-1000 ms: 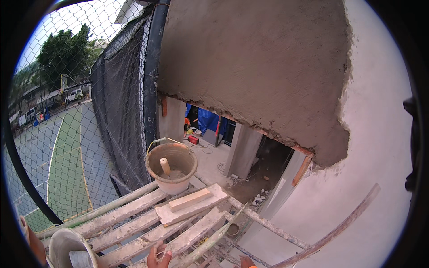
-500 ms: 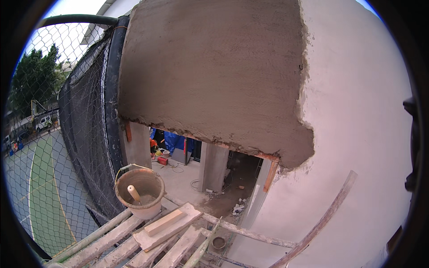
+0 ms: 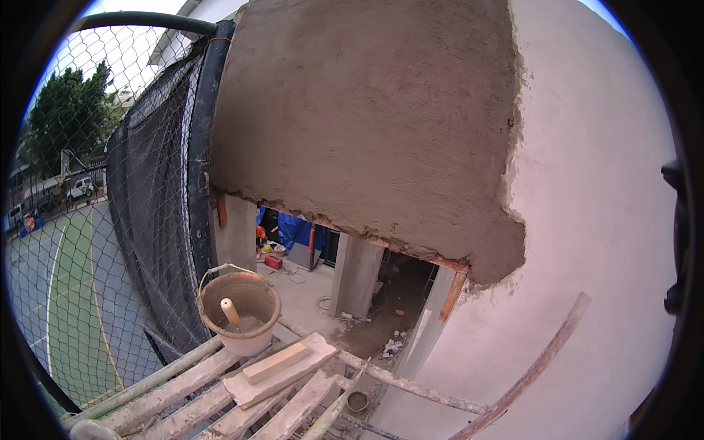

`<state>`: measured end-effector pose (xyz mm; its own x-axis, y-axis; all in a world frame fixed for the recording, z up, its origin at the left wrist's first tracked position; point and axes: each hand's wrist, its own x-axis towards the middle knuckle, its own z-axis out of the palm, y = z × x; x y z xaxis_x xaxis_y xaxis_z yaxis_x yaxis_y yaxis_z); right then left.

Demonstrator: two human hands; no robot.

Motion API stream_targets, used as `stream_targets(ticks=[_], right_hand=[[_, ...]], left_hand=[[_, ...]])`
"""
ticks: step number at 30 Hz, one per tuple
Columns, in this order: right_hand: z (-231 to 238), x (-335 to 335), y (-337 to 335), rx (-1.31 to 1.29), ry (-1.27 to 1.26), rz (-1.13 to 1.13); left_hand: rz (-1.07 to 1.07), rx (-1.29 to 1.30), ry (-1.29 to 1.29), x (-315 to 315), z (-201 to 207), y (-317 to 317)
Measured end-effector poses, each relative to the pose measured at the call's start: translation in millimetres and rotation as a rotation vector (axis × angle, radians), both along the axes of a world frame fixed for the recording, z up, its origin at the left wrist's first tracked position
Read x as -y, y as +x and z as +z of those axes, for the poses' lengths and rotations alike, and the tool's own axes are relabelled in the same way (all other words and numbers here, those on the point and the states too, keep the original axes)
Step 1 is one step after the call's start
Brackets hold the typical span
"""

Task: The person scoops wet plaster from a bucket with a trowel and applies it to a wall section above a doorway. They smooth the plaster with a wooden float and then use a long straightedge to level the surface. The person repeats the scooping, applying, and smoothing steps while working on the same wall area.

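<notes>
Neither of my hands shows in the head view. A bucket (image 3: 242,342) with a wire bail stands on the scaffold planks (image 3: 172,375), and grey mortar coats its inside. Out of it sticks a pale wooden handle (image 3: 230,312), probably a trowel's; the blade is hidden. To the right of the bucket a wooden plastering float (image 3: 320,352) lies flat, its bar-shaped grip (image 3: 277,364) facing up. Ahead, a broad patch of fresh grey render (image 3: 367,125) covers the wall, its lower edge ragged above a timber strip.
On the left rises a chain-link fence (image 3: 70,242) with dark netting (image 3: 150,198) and a black post (image 3: 199,147). A curved pole (image 3: 532,374) leans near the pale wall (image 3: 587,220). Below the scaffold are a doorway area with rubble (image 3: 394,343) and a smaller bucket (image 3: 357,401).
The view has shifted slightly, so the wall, bucket and fence sit farther right in the picture. The bucket, handle and float keep their places on the planks.
</notes>
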<state>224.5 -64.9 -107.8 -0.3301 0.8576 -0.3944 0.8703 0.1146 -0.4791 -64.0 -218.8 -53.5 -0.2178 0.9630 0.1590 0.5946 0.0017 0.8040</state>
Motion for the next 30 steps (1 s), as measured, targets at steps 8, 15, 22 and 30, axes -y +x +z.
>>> stream_targets(ticks=[8, 15, 22, 30], right_hand=[[-8.8, 3.9, 14.1, -0.03, -0.071, -0.095], [31.8, 33.1, -43.7, -0.389, 0.371, -0.048], [62.1, 65.8, -112.2, -0.739, 0.988, 0.187], [-28.1, -0.1, 29.1, 0.208, 0.068, -0.201]], left_hand=[[-0.064, 0.445, 0.088, -8.2, -9.4, 3.8], [-0.097, 1.08, -0.243, -40.9, -22.7, 24.6], [-0.238, 1.772, -0.608, -56.7, 10.3, 47.6], [-0.323, 1.787, -0.302, -25.0, 38.5, 12.4]])
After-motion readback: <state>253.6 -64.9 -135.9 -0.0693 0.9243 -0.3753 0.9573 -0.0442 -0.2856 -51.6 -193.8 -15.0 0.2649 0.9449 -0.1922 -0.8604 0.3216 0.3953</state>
